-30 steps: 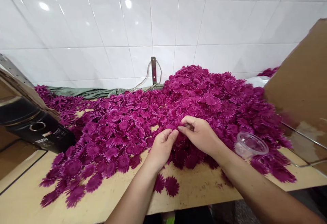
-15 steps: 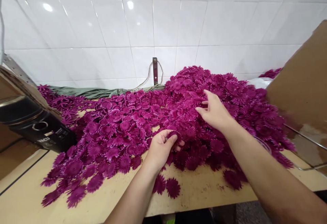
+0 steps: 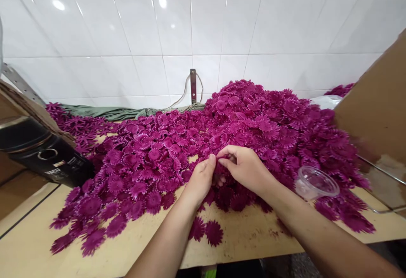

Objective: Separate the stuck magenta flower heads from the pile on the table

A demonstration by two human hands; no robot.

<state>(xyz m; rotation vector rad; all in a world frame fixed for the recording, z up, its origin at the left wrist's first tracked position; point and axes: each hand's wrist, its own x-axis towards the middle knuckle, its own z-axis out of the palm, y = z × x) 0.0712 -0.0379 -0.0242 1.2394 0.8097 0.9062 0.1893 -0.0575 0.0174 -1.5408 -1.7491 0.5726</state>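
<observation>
My left hand (image 3: 203, 178) is closed, thumb on top, on a magenta artificial flower head that its own fingers and my right hand mostly hide. Meeting it at the thumb, my right hand (image 3: 242, 166) is closed in a pinch, with a bit of magenta petal showing between finger and thumb. Both hands are just above the front of a large heap of magenta flower heads (image 3: 250, 113). Two loose flower heads (image 3: 214, 232) lie on the tabletop below my left wrist.
A clear plastic cup (image 3: 317, 183) sits among the flowers at right. A black bottle (image 3: 47, 155) leans at left beside a cardboard box (image 3: 19, 104). Cardboard (image 3: 377, 121) stands at right. Green cloth (image 3: 104, 112) lies along the tiled wall (image 3: 127, 24). The tabletop (image 3: 247, 240) is pale.
My right hand has moved down and left from the heap to my left hand, closing into a pinch. The clear cup, mostly hidden by my forearm before, now shows.
</observation>
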